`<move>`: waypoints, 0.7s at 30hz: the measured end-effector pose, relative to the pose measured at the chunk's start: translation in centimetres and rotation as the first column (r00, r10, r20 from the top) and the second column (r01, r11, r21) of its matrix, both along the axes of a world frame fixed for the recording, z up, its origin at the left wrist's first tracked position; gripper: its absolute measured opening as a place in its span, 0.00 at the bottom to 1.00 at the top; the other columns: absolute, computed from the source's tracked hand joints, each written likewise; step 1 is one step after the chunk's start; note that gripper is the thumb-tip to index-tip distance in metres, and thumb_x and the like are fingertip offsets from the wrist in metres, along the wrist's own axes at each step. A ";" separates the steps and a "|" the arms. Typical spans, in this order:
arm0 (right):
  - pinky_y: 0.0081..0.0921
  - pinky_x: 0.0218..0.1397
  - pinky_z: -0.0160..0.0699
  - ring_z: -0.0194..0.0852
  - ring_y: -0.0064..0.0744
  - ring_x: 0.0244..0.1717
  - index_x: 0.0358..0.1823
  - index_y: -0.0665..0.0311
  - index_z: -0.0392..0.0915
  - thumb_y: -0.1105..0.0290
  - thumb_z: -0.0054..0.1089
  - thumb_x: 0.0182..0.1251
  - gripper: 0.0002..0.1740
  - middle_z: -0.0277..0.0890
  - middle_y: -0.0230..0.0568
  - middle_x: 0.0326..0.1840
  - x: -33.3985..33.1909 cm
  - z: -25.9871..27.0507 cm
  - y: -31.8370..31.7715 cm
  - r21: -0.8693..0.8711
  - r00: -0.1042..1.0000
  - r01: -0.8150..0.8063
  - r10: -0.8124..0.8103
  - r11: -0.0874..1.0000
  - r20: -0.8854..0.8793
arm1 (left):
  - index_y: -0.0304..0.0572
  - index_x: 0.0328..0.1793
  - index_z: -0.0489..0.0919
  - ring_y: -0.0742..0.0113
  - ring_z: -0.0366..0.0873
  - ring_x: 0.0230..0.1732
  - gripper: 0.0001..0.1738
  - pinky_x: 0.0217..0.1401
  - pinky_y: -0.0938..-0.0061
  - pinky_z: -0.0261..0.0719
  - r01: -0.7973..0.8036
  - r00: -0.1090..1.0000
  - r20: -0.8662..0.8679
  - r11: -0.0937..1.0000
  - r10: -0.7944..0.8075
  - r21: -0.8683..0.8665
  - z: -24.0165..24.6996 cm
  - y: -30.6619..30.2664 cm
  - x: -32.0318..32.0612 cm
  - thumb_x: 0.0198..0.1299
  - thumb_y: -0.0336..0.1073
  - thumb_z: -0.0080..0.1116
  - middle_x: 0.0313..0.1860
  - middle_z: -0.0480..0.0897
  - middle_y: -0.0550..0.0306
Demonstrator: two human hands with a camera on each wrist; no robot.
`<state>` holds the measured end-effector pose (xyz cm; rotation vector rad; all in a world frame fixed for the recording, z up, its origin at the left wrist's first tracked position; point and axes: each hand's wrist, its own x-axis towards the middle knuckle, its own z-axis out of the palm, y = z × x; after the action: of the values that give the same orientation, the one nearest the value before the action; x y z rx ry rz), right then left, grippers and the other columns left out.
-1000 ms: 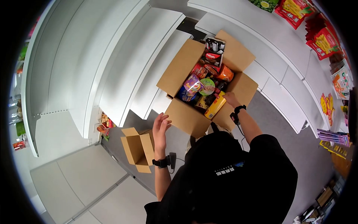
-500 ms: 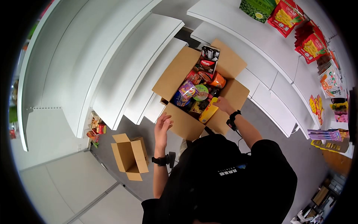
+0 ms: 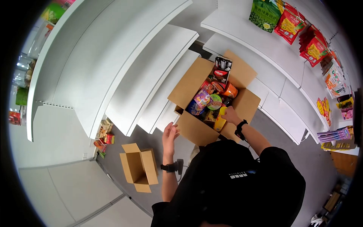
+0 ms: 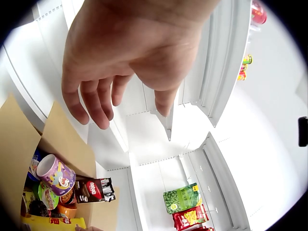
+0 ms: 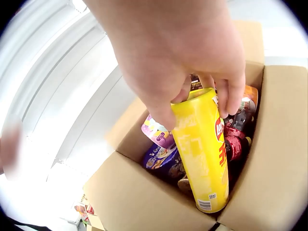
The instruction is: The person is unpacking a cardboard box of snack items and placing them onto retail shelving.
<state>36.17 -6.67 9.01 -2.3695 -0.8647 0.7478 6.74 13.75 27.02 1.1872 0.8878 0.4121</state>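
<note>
My right hand point(image 3: 231, 115) grips a yellow Lay's chip canister point(image 5: 199, 149) round its upper end. The canister stands tilted inside a large open cardboard box point(image 3: 196, 128), its barcode end low near the box corner in the right wrist view. Packed around it are a purple-patterned cup point(image 4: 57, 177), a green-lidded cup point(image 3: 215, 102), an orange tub point(image 3: 230, 90), a blue package point(image 3: 194, 108) and a dark Nabati box point(image 3: 220, 73). My left hand point(image 3: 170, 139) hovers outside the box's left flap, fingers loosely bent, with nothing in it.
White shelves point(image 3: 151, 68) rise on the left, and another shelf run point(image 3: 249, 41) lies beyond the box. Red snack bags point(image 3: 290, 23) hang at the upper right. A smaller open carton point(image 3: 154, 168) stands on the grey floor at the left.
The yellow canister has gone from lying along the box's near side to a steeper tilt, with my right hand round its upper end. My left hand still hovers outside the box.
</note>
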 end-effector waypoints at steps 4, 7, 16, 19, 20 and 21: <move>0.39 0.45 0.73 0.69 0.52 0.41 0.21 0.67 0.71 0.58 0.71 0.48 0.21 0.67 0.54 0.38 -1.1 0.6 -1.1 0.065 0.995 0.068 -0.073 0.996 0.073 | 0.38 0.68 0.68 0.70 0.76 0.50 0.28 0.55 0.73 0.74 -0.030 0.998 0.048 0.999 0.031 -0.032 -0.7 0.7 -0.4 0.67 0.44 0.55 0.56 0.78 0.54; 0.43 0.41 0.70 0.68 0.51 0.40 0.19 0.67 0.69 0.61 0.71 0.49 0.20 0.67 0.54 0.35 -0.2 2.3 -1.6 0.183 0.987 0.135 -0.149 0.974 0.066 | 0.38 0.68 0.68 0.70 0.77 0.50 0.27 0.54 0.74 0.75 -0.025 0.995 0.099 0.999 0.028 -0.034 -1.6 1.1 -1.2 0.67 0.43 0.55 0.56 0.78 0.54; 0.25 0.29 0.62 0.61 0.23 0.27 0.20 0.64 0.62 0.65 0.71 0.56 0.22 0.62 0.33 0.24 1.7 16.1 1.4 0.559 0.940 0.265 -0.340 0.786 0.033 | 0.40 0.69 0.67 0.70 0.76 0.49 0.29 0.54 0.73 0.74 0.038 0.995 0.089 0.998 -0.033 -0.055 -3.4 3.0 -3.3 0.67 0.46 0.55 0.56 0.77 0.55; 0.20 0.29 0.62 0.60 0.16 0.28 0.23 0.61 0.60 0.69 0.67 0.61 0.21 0.65 0.25 0.27 1.5 19.7 3.4 0.732 0.959 0.184 -0.283 0.656 0.012 | 0.40 0.69 0.67 0.70 0.76 0.49 0.28 0.54 0.74 0.74 0.091 0.988 0.131 0.995 -0.086 -0.029 -3.1 3.9 -2.6 0.67 0.45 0.55 0.57 0.77 0.55; 0.19 0.29 0.62 0.60 0.16 0.28 0.24 0.60 0.60 0.69 0.67 0.62 0.20 0.65 0.25 0.28 1.4 20.3 3.6 0.755 0.968 0.202 -0.244 0.624 -0.057 | 0.40 0.69 0.67 0.71 0.76 0.49 0.28 0.54 0.74 0.74 0.117 0.982 0.151 0.993 -0.114 -0.012 -3.0 4.1 -2.2 0.67 0.45 0.55 0.57 0.77 0.55; 0.18 0.29 0.62 0.60 0.16 0.28 0.24 0.59 0.60 0.70 0.66 0.62 0.20 0.66 0.26 0.29 0.6 22.3 4.4 0.776 0.972 0.221 -0.200 0.590 -0.125 | 0.40 0.69 0.67 0.71 0.77 0.49 0.28 0.53 0.75 0.74 0.141 0.975 0.171 0.990 -0.140 0.007 -2.7 4.4 -1.8 0.67 0.45 0.54 0.57 0.77 0.55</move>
<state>36.74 -2.29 31.27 -1.5972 -0.6787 0.1984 4.94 18.19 24.31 1.1827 0.6519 0.3904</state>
